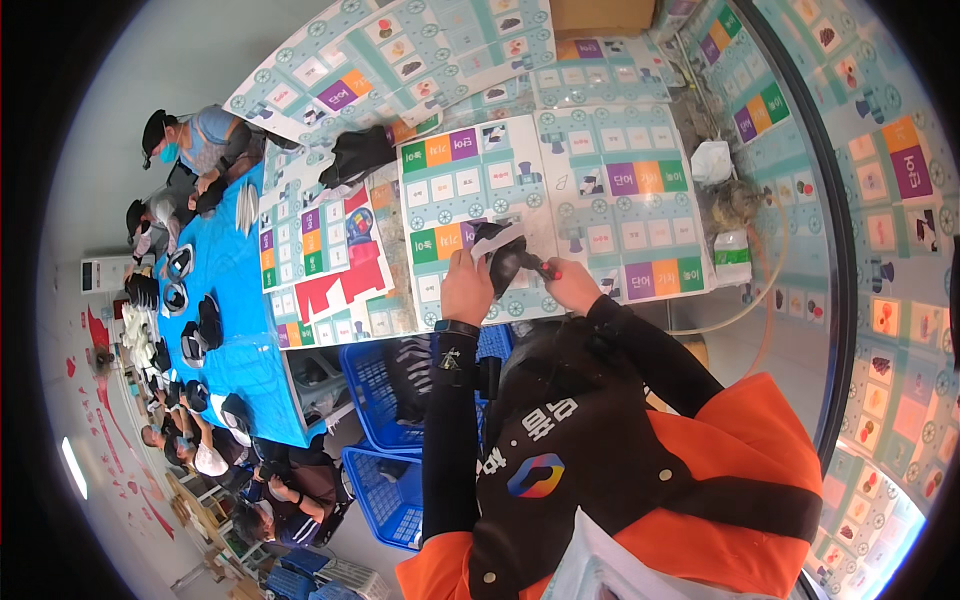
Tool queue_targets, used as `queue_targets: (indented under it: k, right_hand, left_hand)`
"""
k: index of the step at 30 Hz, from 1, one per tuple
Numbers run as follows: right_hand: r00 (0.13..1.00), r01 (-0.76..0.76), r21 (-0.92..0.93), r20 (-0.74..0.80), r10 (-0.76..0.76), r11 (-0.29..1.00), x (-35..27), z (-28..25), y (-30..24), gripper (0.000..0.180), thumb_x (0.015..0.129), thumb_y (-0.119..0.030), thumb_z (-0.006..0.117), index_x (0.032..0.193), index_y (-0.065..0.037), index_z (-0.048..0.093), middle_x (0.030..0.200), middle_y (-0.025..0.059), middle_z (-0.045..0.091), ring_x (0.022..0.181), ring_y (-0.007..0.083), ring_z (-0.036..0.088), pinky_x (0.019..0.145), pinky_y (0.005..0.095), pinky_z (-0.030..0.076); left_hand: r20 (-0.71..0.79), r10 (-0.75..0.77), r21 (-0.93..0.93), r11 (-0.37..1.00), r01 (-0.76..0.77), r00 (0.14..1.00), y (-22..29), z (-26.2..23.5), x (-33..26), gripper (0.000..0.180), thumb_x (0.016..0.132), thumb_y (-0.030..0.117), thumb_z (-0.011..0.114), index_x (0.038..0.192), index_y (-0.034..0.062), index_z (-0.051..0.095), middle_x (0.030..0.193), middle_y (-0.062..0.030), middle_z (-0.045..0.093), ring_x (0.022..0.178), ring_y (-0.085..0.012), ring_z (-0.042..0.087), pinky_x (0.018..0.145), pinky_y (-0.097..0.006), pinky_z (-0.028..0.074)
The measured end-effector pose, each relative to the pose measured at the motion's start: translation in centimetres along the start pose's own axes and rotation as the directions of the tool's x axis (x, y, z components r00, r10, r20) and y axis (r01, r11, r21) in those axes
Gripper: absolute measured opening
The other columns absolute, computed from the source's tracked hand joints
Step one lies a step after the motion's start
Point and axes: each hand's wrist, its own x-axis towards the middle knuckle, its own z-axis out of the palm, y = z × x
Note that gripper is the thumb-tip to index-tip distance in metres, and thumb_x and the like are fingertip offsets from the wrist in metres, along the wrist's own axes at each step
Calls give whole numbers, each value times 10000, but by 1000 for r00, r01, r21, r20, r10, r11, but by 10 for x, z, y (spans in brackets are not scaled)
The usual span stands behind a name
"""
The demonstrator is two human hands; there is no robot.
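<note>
My left hand [467, 288] grips a black object with a white sheet or lining [497, 252], held just above the table. My right hand [572, 283] is closed on a small red-handled tool [549, 269] whose tip touches the black object's right side. Both hands hover over a table covered with pale printed game-board sheets [600, 180]. My black sleeves and orange-and-black vest fill the lower part of the view.
A black pouch [355, 153] lies at the table's far left, red paper pieces [335, 285] nearer. White wrapped items [712, 160] and a green-white carton [732, 255] sit right. Blue crates [385, 385] stand below. Other people work at a blue table [235, 300] to the left.
</note>
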Motion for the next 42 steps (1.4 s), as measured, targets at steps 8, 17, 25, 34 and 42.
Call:
queue_targets:
  k: [8,17,25,34,42]
  right_hand:
    - [1000,-26,-6,2,26,1000,4,2,-7,260,905,-182,578,1014,19,700,906,309,678,915,495,643,808,531,504]
    - [996,42,23,82,-44,999,6,7,1,249,859,-130,626,1056,9,687,862,283,677,855,460,659,752,452,503]
    - [991,-5,32,133,1,999,6,3,-3,270,790,-96,616,1030,14,676,827,234,681,791,375,669,744,414,501]
    - [987,-69,172,155,42,983,7,13,17,283,764,-69,622,1024,21,690,746,140,664,707,243,644,681,359,485]
    - [962,-182,213,242,128,960,5,5,17,164,802,-65,650,917,45,695,669,67,623,636,141,603,589,310,442]
  left_hand:
    - [-6,3,-17,1000,-3,1000,-5,1,-5,293,1009,241,565,1169,-2,596,1120,-240,645,921,-484,652,760,-556,537]
    - [-11,-3,-25,1000,3,1000,-8,1,-10,312,1012,232,559,1220,1,594,1151,-245,647,959,-475,652,789,-540,542]
    - [-6,-7,-21,1000,7,1000,-10,2,-12,335,1018,232,552,1255,-2,586,1200,-250,638,981,-479,649,804,-536,543]
    - [-70,37,1,999,-37,997,-10,4,-13,331,1011,234,557,1206,-33,576,1182,-238,630,938,-464,662,770,-529,556]
    - [30,-26,-15,1000,27,999,-10,2,-7,354,1026,246,537,1268,-10,572,1175,-260,636,991,-482,641,815,-535,539]
